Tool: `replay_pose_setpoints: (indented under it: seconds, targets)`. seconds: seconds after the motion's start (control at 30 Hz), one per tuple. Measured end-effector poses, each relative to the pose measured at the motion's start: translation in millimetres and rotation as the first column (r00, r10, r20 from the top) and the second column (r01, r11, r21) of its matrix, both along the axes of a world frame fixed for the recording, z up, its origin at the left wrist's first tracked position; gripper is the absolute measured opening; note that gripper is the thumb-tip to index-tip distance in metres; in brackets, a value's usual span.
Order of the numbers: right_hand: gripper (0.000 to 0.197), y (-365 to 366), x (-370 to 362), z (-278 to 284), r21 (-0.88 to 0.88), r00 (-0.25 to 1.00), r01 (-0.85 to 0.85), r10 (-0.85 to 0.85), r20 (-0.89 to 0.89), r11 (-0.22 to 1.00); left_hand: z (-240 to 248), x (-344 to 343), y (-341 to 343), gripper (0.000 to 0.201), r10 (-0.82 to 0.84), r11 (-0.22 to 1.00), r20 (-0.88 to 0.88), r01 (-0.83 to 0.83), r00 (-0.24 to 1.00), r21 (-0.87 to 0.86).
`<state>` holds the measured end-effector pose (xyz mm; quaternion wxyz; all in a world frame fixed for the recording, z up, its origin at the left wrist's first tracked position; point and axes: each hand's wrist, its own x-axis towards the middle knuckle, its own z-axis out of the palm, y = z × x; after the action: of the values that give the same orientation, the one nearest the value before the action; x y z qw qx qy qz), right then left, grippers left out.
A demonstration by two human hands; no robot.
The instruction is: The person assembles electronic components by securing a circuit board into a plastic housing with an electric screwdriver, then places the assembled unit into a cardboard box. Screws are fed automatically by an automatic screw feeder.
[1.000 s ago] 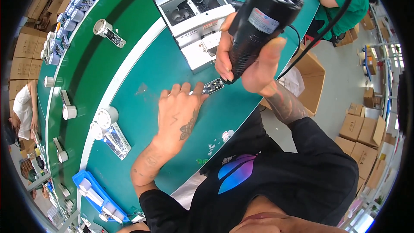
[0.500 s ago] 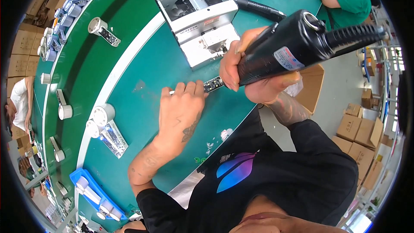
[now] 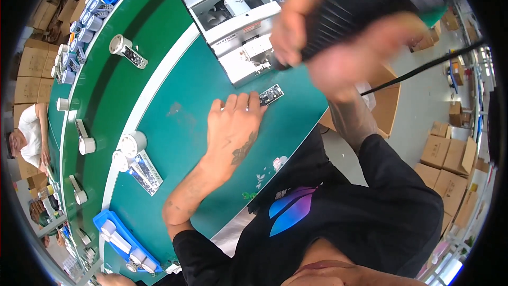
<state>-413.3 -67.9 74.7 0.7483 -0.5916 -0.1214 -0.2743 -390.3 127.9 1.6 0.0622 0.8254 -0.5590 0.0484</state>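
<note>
My right hand (image 3: 346, 66), blurred, is wrapped round a thick black electric screwdriver (image 3: 352, 13). Its tip points down and left, next to the front of a silver screw feeder (image 3: 248, 47). Whether tip and feeder touch is hard to tell. My left hand (image 3: 233, 127) lies over a slim white part on the green bench, fingers curled on it. A circuit board (image 3: 272, 95) sticks out past these fingers; the rest of the part is hidden under the hand.
Two white round-headed parts with printed handles (image 3: 142, 172) lie left of my forearm. A blue tray (image 3: 119, 243) holds more. Beyond a white rail (image 3: 153, 85), a green belt (image 3: 159, 37) carries similar parts. Cartons (image 3: 442, 164) stand at right; a person (image 3: 32, 132) sits at far left.
My right hand has lifted the screwdriver away from the circuit board and swung it up toward the screw feeder. My left hand stays on the part, with more of the board showing.
</note>
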Motion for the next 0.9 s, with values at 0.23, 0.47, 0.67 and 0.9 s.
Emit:
replay_pose_setpoints:
  seconds: [0.23,0.47,0.67,0.9]
  targets:
    - [0.086,17.5,27.9,5.8,-0.177,0.973,0.223,-0.229,-0.013,0.959,46.0,5.7,36.9,0.065,0.119,0.991,-0.019,-0.118,0.993,0.064]
    - [0.058,46.2,13.0,-17.9,0.102,0.989,-0.089,0.076,0.130,0.991,53.3,18.6,48.0,0.062,0.120,0.981,-0.265,-0.072,0.957,0.182]
    - [0.095,67.0,19.2,-13.7,-0.078,0.999,-0.025,0.023,-0.023,0.997,50.3,17.5,47.4,0.057,0.115,0.980,-0.256,-0.067,0.960,0.190]
    - [0.092,70.8,18.0,-28.0,0.016,0.997,-0.056,0.057,-0.047,0.998,49.3,19.8,49.4,0.050,0.099,0.985,-0.289,-0.053,0.952,0.164]
